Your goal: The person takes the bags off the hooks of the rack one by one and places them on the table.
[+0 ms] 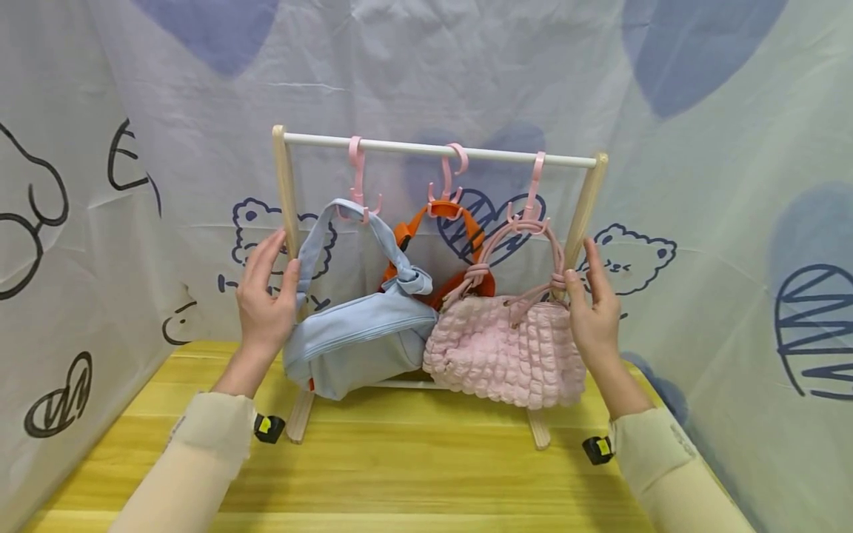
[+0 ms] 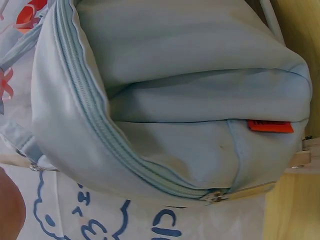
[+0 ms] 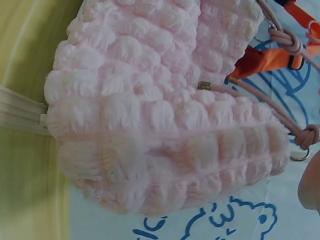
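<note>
A wooden rack with a white top bar (image 1: 413, 147) stands on the table with three bags on pink hooks. My left hand (image 1: 266, 300) is beside its left post (image 1: 286, 192), fingers extended and the thumb apart, next to a light blue zippered bag (image 1: 363, 344). That bag (image 2: 195, 100) fills the left wrist view, showing a small red tag. On the other side my right hand (image 1: 595, 314) is at the right post (image 1: 586, 200), fingers straight, near a pink puffy quilted bag (image 1: 506, 352). Between them hangs an orange bag (image 1: 460, 285), mostly hidden behind the other two.
The rack's feet rest on a yellow wood-grain table (image 1: 413, 466). Pale cloth (image 1: 440, 66) with bear and heart drawings hangs behind and on both sides. A lower bar (image 1: 406, 384) shows under the bags. Pink hooks (image 1: 357, 170) hang from the top bar.
</note>
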The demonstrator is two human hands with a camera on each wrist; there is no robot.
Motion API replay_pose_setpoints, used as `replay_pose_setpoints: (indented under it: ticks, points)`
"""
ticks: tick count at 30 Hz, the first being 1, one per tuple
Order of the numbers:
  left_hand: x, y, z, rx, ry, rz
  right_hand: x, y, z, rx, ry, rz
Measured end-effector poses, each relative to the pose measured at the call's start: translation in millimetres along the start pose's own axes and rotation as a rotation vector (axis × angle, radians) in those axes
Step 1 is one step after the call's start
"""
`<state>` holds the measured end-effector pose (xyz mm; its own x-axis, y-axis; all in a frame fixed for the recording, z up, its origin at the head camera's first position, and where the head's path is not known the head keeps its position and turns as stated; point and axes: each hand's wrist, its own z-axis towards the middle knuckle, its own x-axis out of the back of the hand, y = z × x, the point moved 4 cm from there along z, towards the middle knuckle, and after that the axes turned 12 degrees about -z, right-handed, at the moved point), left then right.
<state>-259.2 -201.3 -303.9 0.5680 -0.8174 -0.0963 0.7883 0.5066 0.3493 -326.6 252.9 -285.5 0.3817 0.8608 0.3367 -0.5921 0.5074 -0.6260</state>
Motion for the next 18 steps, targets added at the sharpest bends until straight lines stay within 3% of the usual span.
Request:
replay_pose_setpoints:
  ticks: [6,14,18]
  points:
    - [-4.6,11.3,8.7,-0.098,-0.048,0.003,3.8,-36.9,-9.2,0.111,0.039,0.021]
    - [-12.8,24.7,31.8,-0.201,-0.058,-0.015,-8.3,-34.8,0.1,0.308,0.063,0.081]
    - [-21.6,33.1,45.8,-0.242,-0.066,-0.031,-12.8,-41.9,1.9,0.356,0.047,0.162]
